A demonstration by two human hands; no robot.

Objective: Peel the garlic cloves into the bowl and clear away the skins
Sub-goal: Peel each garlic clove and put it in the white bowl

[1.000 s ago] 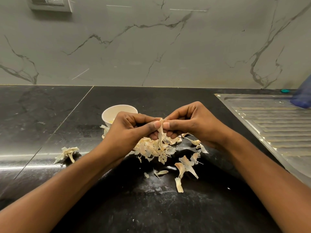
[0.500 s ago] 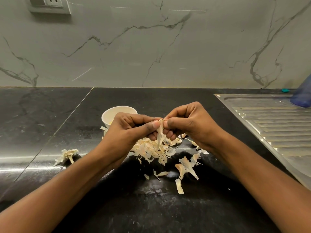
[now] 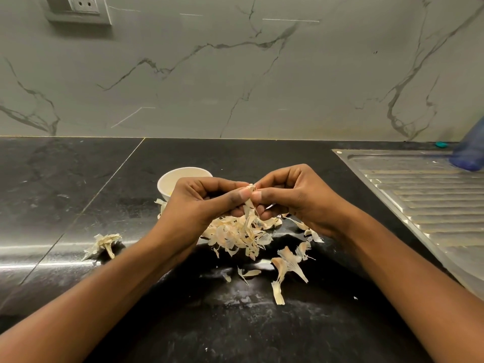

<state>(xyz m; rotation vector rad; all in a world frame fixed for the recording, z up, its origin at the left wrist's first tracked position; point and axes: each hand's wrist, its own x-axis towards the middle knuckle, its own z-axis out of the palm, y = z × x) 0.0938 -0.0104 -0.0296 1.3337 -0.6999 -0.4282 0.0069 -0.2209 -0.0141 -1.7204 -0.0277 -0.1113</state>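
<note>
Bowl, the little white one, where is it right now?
In the head view the white bowl sits on the black counter, left of the middle, just behind the left hand, which hides part of it, beyond the pile of garlic skins.

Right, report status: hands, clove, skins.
Left hand and right hand pinch one clove, skin trailing. Bowl behind left hand. Skins piled on counter, uncleared. Nothing blocking.

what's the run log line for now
peeling | left hand: pinches garlic clove | right hand: pinches same clove | skins: piled on counter
</note>
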